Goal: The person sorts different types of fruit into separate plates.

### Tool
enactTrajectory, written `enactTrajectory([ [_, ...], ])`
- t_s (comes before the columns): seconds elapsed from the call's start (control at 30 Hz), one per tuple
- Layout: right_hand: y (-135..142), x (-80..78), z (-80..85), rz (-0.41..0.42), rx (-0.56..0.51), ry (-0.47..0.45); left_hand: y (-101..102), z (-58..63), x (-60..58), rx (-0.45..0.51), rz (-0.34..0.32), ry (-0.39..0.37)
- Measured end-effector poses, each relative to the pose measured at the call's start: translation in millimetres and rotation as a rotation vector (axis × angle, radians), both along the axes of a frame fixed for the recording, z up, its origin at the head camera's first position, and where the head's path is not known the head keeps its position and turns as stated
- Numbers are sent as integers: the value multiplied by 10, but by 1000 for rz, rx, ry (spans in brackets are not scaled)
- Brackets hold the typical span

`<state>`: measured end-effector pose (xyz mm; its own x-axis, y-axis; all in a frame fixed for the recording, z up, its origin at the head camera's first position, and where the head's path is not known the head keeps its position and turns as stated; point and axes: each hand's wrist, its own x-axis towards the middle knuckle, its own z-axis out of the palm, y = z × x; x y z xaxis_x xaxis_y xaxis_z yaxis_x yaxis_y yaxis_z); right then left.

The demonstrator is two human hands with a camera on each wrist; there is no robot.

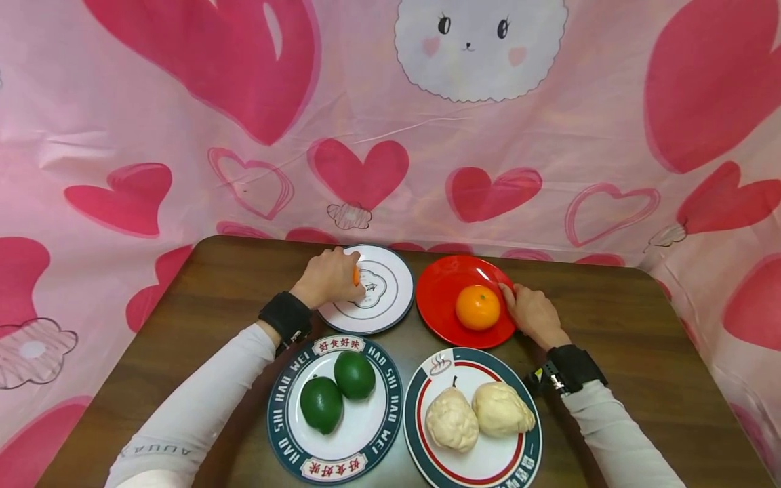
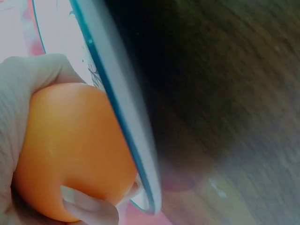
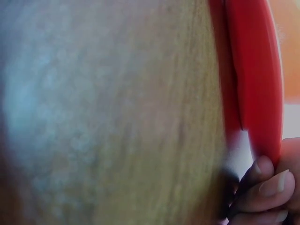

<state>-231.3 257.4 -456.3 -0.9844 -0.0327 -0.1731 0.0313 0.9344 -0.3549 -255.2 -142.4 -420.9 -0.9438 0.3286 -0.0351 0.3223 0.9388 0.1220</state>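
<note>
My left hand (image 1: 331,279) reaches over the white plate (image 1: 398,288) at the back and grips an orange (image 2: 75,140), which the hand mostly covers in the head view. In the left wrist view the fingers curl round the fruit, which sits right at the plate's dark rim. On the right, my right hand (image 1: 537,313) pinches the edge of a red plate (image 1: 434,298). Its curled fingers (image 3: 262,194) show at the rim from below in the right wrist view. Another orange (image 1: 478,308) lies on the red plate.
Nearer to me, a patterned plate (image 1: 278,413) bears two green fruits (image 1: 321,404). Beside it stands another dark-rimmed plate (image 1: 421,451) with two pale, lumpy pear-shaped fruits (image 1: 452,420). All rest on a brown wooden table (image 1: 616,325), with a pink heart-print cloth (image 1: 378,115) behind.
</note>
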Motion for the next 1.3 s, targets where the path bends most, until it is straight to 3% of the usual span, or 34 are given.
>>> enactTrajectory([
  [0.3,10,11,35,-1,0,24,-13,50,-60,45,-23,-53],
  [0.5,23,25,-21,4,-2,29,75,121,-126,82,-73,-69],
  [0.73,13,28,-46,-6,-9,27,371,355,-108,92,-159,7],
  [1.03,-2,37,-27,-14,-2,15,711,702,13,119,-290,155],
  [1.17,-3,30,-33,-13,-2,25,847,779,57,125,-319,195],
  [1.3,-2,25,-40,-5,-7,37,969,773,89,113,-317,178],
])
